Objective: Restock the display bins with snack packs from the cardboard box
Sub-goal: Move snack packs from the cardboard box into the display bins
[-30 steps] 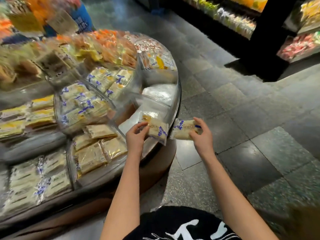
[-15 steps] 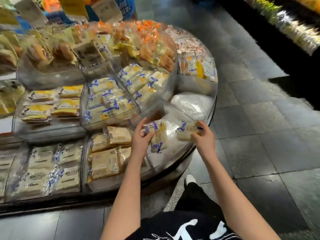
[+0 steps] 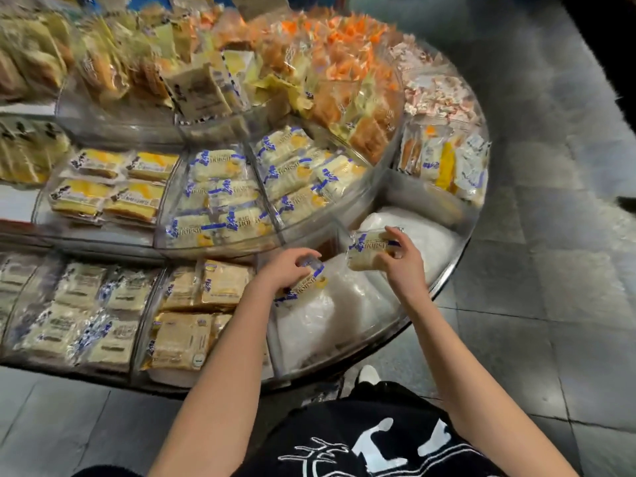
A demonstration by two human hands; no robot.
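Left hand (image 3: 287,270): fingers curled, gripping the first snack pack (image 3: 306,287) low over the white-lined display bin (image 3: 347,315). Whether the pack touches the lining cannot be determined.

Right hand (image 3: 401,266): fingers and thumb pinching the second snack pack (image 3: 368,253) above the same bin, at 2 o'clock from the first snack pack and apart from it.

At 9 o'clock from this bin, the neighbouring bin (image 3: 161,290) holds stacked yellow packs (image 3: 192,304).
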